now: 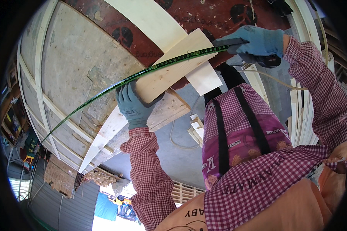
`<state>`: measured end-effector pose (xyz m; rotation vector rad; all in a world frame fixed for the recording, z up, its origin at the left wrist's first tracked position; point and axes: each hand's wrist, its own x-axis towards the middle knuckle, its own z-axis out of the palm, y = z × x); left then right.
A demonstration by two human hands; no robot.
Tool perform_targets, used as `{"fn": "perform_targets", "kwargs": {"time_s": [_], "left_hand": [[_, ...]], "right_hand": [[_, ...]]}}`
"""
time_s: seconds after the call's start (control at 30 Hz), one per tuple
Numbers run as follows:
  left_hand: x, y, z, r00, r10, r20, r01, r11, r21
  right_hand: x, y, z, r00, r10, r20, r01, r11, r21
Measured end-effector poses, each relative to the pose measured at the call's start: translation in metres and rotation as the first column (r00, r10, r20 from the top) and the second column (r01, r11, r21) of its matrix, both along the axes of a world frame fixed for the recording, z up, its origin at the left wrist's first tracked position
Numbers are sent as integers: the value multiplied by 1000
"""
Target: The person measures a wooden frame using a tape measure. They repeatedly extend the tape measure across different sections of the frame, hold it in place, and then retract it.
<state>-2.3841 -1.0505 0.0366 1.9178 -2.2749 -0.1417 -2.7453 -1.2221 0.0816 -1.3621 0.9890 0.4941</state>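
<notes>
My left hand (133,104), in a blue-grey work glove, is closed on the near left end of a short pale wooden board (169,77). Its fingertips lie at the edge of a green tape measure blade (158,66) that runs along the board. My right hand (254,42), gloved alike, is closed on the tape measure by the board's far right end. A dark rounded part (272,61), perhaps its case, shows under that hand. The blade bends away past my left hand to the far left. Beneath the short board crosses a longer pale board (150,19).
Red-brown printed panel (104,23) and a worn grey board surface (81,50) lie ahead, with pale wooden strips (46,100) at left. A narrow plank (108,133) extends below my left hand. Wood offcuts (196,129) and a hose (173,138) lie on the floor.
</notes>
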Motion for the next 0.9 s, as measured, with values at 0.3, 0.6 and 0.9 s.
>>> {"fn": "perform_targets", "kwargs": {"time_s": [0.3,0.6,0.9], "left_hand": [[4,3,-6,1000,24,-12,-24,999,22],[-36,-17,22,988,64,139,-76,994,83],[-32,-15,-8,988,136,73,-134,991,-26]], "right_hand": [[-2,1,-13,996,92,19,-91,993,-76],[1,1,-19,977,213,-3,-207,945,-253],[-7,10,-38,975,185,121,-155,963,-221]]}}
